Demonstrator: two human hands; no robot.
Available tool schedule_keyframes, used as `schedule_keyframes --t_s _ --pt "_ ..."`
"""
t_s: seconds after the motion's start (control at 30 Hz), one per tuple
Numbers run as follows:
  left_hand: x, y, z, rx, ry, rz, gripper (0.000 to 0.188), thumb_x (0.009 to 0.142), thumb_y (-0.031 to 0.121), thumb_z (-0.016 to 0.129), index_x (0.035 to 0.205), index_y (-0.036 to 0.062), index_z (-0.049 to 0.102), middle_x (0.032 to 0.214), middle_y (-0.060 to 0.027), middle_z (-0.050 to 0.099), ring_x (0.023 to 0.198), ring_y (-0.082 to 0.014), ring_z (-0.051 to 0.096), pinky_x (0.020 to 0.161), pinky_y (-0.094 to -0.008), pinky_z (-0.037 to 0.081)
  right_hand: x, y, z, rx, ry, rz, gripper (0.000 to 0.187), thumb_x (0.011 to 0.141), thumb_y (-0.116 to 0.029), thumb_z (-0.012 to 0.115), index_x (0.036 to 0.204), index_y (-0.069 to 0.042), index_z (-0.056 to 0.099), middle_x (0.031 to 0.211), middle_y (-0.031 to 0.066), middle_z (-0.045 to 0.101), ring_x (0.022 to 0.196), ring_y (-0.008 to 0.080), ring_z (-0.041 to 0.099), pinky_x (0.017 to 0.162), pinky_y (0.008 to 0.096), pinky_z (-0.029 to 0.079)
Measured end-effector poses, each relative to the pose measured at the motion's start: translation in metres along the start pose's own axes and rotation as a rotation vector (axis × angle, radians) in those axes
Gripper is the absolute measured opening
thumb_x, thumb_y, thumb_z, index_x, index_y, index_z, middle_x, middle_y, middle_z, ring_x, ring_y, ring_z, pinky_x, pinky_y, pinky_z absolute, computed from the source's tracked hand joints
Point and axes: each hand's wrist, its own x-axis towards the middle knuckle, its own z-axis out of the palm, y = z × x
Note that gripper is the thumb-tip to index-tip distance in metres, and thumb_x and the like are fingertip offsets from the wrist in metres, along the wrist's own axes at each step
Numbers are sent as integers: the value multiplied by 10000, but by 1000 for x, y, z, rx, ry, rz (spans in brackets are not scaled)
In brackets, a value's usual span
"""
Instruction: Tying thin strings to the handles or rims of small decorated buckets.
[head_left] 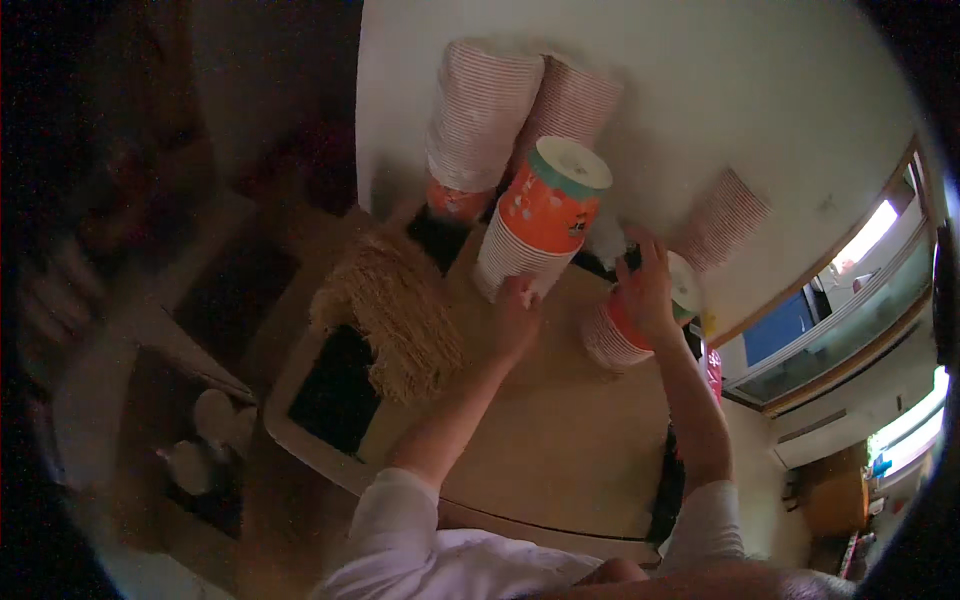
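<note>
Two stacks of upside-down paper cups stand on the table, orange with a green band at the base and pale rims below. At the foot of the taller cup stack (541, 215), my left hand (517, 315) has its fingers curled against the lowest rims. To the right, my right hand (650, 290) reaches over the shorter cup stack (612, 338), fingers bent around its side. That hand hides much of the orange body. The white base of the shorter stack shows beside the wrist.
Behind the tall stack, long sleeves of nested cups (485, 115) lean by the white wall (700, 70). Another nested stack (728, 220) stands farther right. A shaggy brown fibrous bundle (395, 315) lies on the table (545, 450) at left. Dim pale objects (205, 450) sit lower left.
</note>
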Motion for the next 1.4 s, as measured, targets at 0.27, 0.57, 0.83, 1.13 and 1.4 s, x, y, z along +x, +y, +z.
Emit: schedule_keyframes --t_s 0.27,0.57,0.83,1.13,1.4 --pt "124 -30 -22 118 34 -160 213 764 199 554 830 2 598 810 -181 600 776 -306 588 689 -372 457 6 155 208 1696 162 616 137 808 -153 552 875 -34 540 784 66 541 650 172 507 547 290 412" --pt "162 -60 -69 413 42 -105 257 671 169 630 897 47 615 730 -147 618 684 -303 599 603 -387 465 17 57 197 1226 -247 955 73 796 -162 529 737 -125 507 560 -37 412 495 83 406 421 218 302" --pt "172 -33 -39 -744 17 -360 234 654 96 669 871 24 619 634 -83 584 484 -156 542 343 -314 342 -46 199 243 795 -110 660 75 773 -174 560 731 -157 500 595 -24 454 512 87 435 416 231 351" --pt "201 63 -35 -118 -288 -540 193 727 113 620 799 -66 610 599 -37 549 498 -120 501 426 -280 364 70 104 99 1781 29 757 295 866 -318 479 1032 -81 533 938 49 569 781 184 522 645 299 434" --pt "104 80 -128 287 -363 -92 183 768 177 622 867 23 626 784 -71 619 735 -146 574 667 -268 450 -56 43 -22 1072 -75 435 292 868 -275 456 991 -29 553 986 75 549 874 187 532 788 280 418"
